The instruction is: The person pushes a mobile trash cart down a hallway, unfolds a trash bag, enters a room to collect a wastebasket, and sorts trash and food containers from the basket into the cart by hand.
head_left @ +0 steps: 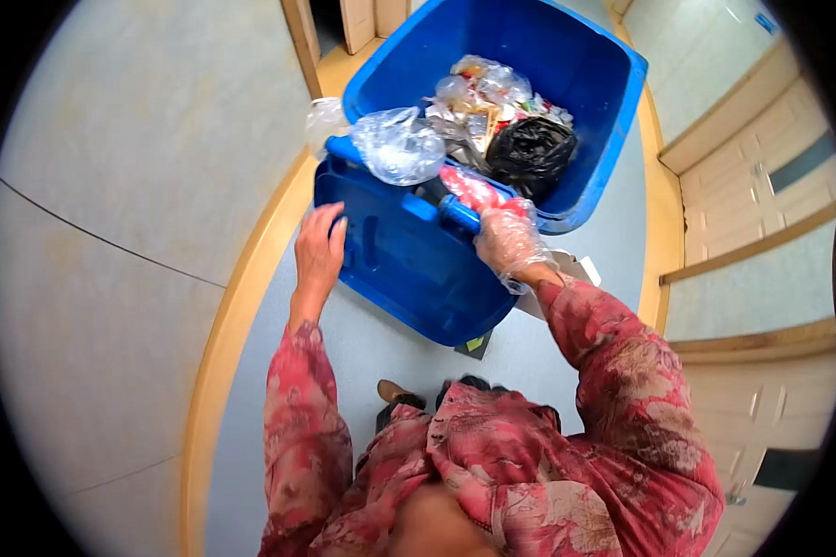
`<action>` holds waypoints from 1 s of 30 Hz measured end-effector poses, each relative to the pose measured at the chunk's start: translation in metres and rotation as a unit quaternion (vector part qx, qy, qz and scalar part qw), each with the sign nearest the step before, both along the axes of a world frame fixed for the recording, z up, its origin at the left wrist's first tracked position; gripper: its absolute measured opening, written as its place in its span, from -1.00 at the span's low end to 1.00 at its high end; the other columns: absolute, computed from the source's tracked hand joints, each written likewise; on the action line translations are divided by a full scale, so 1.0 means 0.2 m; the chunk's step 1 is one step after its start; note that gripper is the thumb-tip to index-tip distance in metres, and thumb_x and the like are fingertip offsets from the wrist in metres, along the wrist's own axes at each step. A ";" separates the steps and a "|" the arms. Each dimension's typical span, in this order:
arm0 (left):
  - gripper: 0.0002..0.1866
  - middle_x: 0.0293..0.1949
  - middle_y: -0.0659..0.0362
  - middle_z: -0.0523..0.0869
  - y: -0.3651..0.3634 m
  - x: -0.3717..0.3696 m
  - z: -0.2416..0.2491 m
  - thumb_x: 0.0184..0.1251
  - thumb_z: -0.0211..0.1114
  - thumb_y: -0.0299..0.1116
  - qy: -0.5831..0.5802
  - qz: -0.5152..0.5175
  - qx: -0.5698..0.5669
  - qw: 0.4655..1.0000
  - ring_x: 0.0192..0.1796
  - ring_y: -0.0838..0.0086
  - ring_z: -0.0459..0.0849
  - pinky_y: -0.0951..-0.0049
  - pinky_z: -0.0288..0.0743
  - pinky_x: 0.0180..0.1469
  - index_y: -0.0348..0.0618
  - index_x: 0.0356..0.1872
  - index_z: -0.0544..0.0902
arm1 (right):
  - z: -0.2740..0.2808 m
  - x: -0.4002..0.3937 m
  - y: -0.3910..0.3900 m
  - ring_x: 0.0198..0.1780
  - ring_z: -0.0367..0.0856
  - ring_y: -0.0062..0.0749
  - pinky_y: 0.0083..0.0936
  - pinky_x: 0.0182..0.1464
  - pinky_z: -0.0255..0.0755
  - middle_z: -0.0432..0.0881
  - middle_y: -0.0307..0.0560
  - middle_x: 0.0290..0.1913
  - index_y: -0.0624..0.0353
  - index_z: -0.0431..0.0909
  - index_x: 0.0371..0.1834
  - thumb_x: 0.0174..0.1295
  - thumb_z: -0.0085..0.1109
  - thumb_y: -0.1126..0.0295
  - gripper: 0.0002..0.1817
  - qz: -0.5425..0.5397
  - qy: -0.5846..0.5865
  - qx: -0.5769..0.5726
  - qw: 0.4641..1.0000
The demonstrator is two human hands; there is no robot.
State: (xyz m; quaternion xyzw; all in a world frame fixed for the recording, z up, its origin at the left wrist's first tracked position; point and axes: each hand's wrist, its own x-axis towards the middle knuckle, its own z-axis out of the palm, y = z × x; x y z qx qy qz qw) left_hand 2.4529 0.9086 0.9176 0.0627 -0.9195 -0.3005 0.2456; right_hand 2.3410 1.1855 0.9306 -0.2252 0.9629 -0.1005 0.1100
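A large blue wheeled bin [604,139] stands in front of me, its blue lid [418,269] hanging open on my side. My left hand [320,243] is bare, fingers stretched out and apart at the lid's left edge. A clear plastic glove covers my right hand [511,239], which is closed at the hinge side of the bin. From its fingers a crumpled red-and-white plastic bag [474,188] reaches over the rim. A clear plastic bag [398,147] lies over the rim by the hinge, left of my right hand.
Inside the bin lie a black trash bag [532,153] and mixed litter [488,88]. Behind my right hand is a white box [574,269] on the grey floor [344,343]. A wall [139,186] runs along the left, white doors [743,195] along the right.
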 end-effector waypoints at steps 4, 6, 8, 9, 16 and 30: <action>-0.77 0.00 -0.01 0.59 0.05 -0.36 -0.22 0.28 0.15 -0.45 0.109 -0.007 -0.093 0.990 0.14 0.08 0.48 0.20 0.35 0.20 -0.25 -0.07 0.58 | -0.02 0.08 0.00 -0.28 0.69 0.07 -0.13 -0.13 0.52 0.66 0.24 -0.40 0.27 0.61 -0.26 0.06 0.04 0.50 -0.79 -0.012 0.048 -0.023 0.999; -0.72 0.07 0.02 0.57 -0.02 -0.51 -0.35 0.34 0.09 -0.34 0.122 0.023 -0.150 0.981 0.24 0.11 0.42 0.09 0.23 0.29 -0.18 0.02 0.55 | -0.06 0.07 0.01 -0.32 0.69 0.04 -0.13 -0.19 0.54 0.66 0.22 -0.43 0.29 0.61 -0.31 0.09 -0.05 0.54 -0.79 0.003 0.078 -0.036 0.996; -0.68 0.11 0.03 0.55 -0.05 -0.59 -0.39 0.35 0.04 -0.29 0.119 0.031 -0.218 0.968 0.29 0.12 0.38 0.01 0.13 0.34 -0.17 0.05 0.52 | -0.09 0.08 0.05 -0.33 0.70 0.01 -0.15 -0.20 0.55 0.67 0.20 -0.42 0.27 0.63 -0.38 0.09 -0.04 0.52 -0.80 0.004 0.117 -0.080 0.990; -0.67 0.13 0.04 0.54 -0.08 -0.64 -0.40 0.35 0.02 -0.27 0.111 0.023 -0.248 0.962 0.31 0.13 0.36 -0.02 0.09 0.35 -0.18 0.06 0.51 | -0.07 0.08 0.06 -0.34 0.69 0.00 -0.15 -0.22 0.55 0.67 0.19 -0.43 0.25 0.63 -0.41 0.09 -0.03 0.51 -0.81 0.012 0.122 -0.078 0.989; -0.68 -0.18 0.01 0.54 -0.15 -0.80 -0.53 0.34 -0.10 -0.20 0.181 -0.047 -0.226 0.956 -0.01 0.11 0.47 0.01 0.12 0.26 -0.23 -0.19 0.51 | -0.13 0.07 0.06 -0.36 0.68 0.01 -0.16 -0.25 0.53 0.63 0.20 -0.48 0.25 0.60 -0.41 0.10 -0.04 0.54 -0.83 -0.034 0.133 -0.062 0.989; -0.69 -0.19 0.06 0.55 -0.12 -0.77 -0.49 0.32 -0.09 -0.20 0.192 -0.081 -0.185 0.960 0.02 0.14 0.45 0.05 0.05 0.28 -0.23 -0.24 0.52 | -0.08 0.04 -0.04 -0.32 0.67 -0.02 -0.18 -0.21 0.53 0.64 0.11 -0.42 0.18 0.56 -0.27 0.09 0.05 0.60 -0.84 -0.076 0.084 0.024 0.993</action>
